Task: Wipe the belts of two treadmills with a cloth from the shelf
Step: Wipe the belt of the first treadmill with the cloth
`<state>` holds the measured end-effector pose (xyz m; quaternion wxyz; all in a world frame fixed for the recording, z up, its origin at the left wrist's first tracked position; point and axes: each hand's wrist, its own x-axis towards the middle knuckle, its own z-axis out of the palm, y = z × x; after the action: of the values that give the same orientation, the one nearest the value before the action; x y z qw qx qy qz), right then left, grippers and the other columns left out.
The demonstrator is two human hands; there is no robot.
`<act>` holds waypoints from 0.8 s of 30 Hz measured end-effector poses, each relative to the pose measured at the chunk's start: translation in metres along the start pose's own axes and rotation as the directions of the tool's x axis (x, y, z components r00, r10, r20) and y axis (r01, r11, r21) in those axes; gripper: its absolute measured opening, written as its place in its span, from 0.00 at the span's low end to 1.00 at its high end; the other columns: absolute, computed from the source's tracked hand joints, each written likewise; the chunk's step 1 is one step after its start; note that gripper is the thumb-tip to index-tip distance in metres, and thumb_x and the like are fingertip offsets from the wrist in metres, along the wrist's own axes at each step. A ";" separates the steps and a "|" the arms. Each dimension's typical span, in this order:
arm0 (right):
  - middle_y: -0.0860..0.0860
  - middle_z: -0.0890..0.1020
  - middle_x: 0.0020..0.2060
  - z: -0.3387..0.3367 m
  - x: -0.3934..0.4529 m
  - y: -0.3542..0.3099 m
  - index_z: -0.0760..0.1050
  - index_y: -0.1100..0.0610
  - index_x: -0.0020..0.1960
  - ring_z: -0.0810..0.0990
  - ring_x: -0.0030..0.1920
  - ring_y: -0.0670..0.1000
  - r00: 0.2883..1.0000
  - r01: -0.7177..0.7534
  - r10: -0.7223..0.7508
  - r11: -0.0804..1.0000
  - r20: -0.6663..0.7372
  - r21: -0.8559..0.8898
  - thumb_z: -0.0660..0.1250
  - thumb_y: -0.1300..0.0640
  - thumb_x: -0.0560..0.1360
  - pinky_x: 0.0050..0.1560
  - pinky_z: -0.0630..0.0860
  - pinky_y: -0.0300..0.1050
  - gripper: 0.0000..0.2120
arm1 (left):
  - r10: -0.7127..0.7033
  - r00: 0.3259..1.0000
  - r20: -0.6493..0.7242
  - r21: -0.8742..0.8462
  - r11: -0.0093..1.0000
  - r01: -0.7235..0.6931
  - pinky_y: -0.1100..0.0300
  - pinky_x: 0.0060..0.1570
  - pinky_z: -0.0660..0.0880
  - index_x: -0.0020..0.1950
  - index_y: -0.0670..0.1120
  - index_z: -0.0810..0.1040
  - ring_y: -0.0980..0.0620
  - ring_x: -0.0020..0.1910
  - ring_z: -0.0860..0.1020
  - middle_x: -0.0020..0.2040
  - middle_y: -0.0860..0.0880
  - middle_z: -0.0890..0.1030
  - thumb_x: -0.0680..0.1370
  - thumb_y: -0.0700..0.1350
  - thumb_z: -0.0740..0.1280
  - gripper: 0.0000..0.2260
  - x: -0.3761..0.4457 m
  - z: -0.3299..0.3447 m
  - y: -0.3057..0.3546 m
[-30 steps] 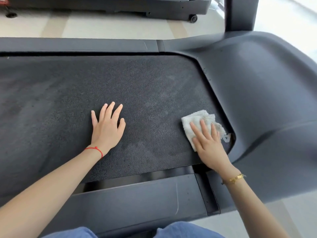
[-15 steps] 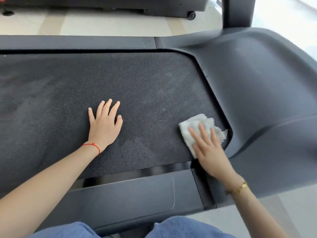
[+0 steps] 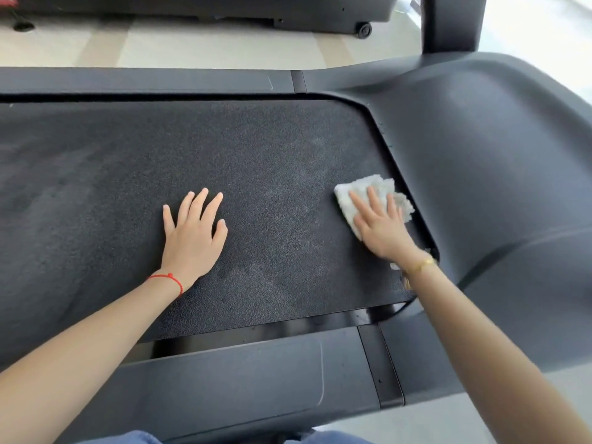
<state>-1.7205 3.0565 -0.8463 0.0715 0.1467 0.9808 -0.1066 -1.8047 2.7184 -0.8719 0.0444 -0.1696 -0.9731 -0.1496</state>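
Two hands on one belt point(image 3: 256, 174); left hand point(image 3: 192, 238) flat, fingers spread, bare; right hand point(image 3: 381, 225) flat, pressing one white cloth point(image 3: 362, 190) at belt's 3 o'clock edge; second treadmill point(image 3: 224, 8) at 12 o'clock.

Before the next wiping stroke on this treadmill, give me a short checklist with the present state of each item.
1. Cloth lies on the belt: ok.
2. Right hand presses the cloth with straight fingers: ok.
3. Left hand rests flat on the belt, apart from the cloth: ok.
4. Belt stopped: cannot tell.
5. Cloth clear of the motor cover edge: not ok, it reaches the edge.
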 end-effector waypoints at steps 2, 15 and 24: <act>0.52 0.46 0.80 -0.010 0.036 -0.003 0.49 0.41 0.79 0.38 0.78 0.62 0.995 -0.101 0.101 0.991 0.003 0.086 0.47 0.47 0.83 0.76 0.36 0.59 0.24 | -0.001 1.000 -0.001 0.001 1.000 0.001 0.34 0.75 0.47 0.79 0.51 0.61 0.46 0.79 0.54 0.79 0.47 0.60 0.83 0.49 0.56 0.23 0.000 -0.001 0.001; 0.45 0.44 0.79 0.005 -0.009 -0.020 0.46 0.36 0.77 0.38 0.78 0.54 0.914 0.399 -0.403 0.914 0.053 0.077 0.48 0.47 0.84 0.76 0.37 0.54 0.24 | -0.023 1.000 0.006 0.025 0.999 0.023 0.35 0.75 0.48 0.79 0.50 0.61 0.46 0.79 0.54 0.79 0.47 0.60 0.83 0.49 0.57 0.23 0.001 0.000 0.002; 0.51 0.46 0.80 -0.014 0.106 -0.047 0.49 0.43 0.79 0.40 0.77 0.65 0.991 0.129 -0.129 0.992 0.027 0.009 0.47 0.47 0.84 0.75 0.38 0.61 0.24 | -0.031 0.999 0.025 0.011 0.999 0.031 0.37 0.76 0.47 0.79 0.51 0.61 0.47 0.80 0.53 0.79 0.48 0.60 0.83 0.49 0.57 0.23 0.001 -0.006 0.004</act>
<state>-1.8367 3.0447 -0.8419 0.0773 0.0817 0.9868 -0.1165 -1.8037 2.7203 -0.8652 0.0308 -0.1563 -0.9768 -0.1430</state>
